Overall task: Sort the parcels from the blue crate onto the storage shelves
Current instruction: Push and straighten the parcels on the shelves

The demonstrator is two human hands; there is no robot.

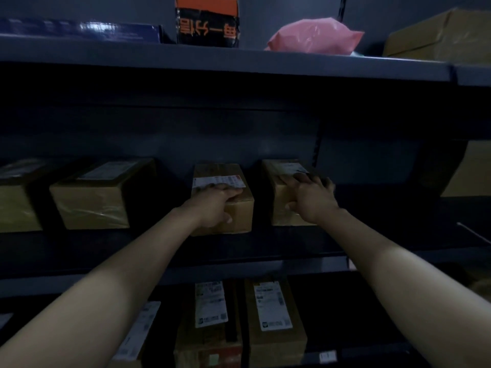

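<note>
Faced the storage shelves (212,59), dark tiers running above and below both grips. Noted labelled boxes (273,328) on the tier underneath the grips, a neighbouring box (90,200) left of the left grip across a dark gap, and a pink bag (313,35) overhead, well above the right grip.

Held two brown parcels on the middle tier, side by side and not touching. Clamped the left hand (215,205) over the top front edge of the centre parcel (236,219), fingers curled onto the top, thumb pressed against the front face. Set the right hand (310,197) likewise on the right parcel (281,208), fingers spread across the top, thumb against the front. Could not tell in the dimness how firmly, though probably pinching that edge. Saw a white label (220,181) just beyond the left fingertips.

Judged both parcels seated on the shelf, with placing nearly finished or a last adjustment in hand. Could tip either one forward off the lip by dragging on the top edge alone. Could shove one against the other by sliding inward across the narrow gap between grips. Could also hide the labels by turning the parcels, spoiling later sorting.
</note>
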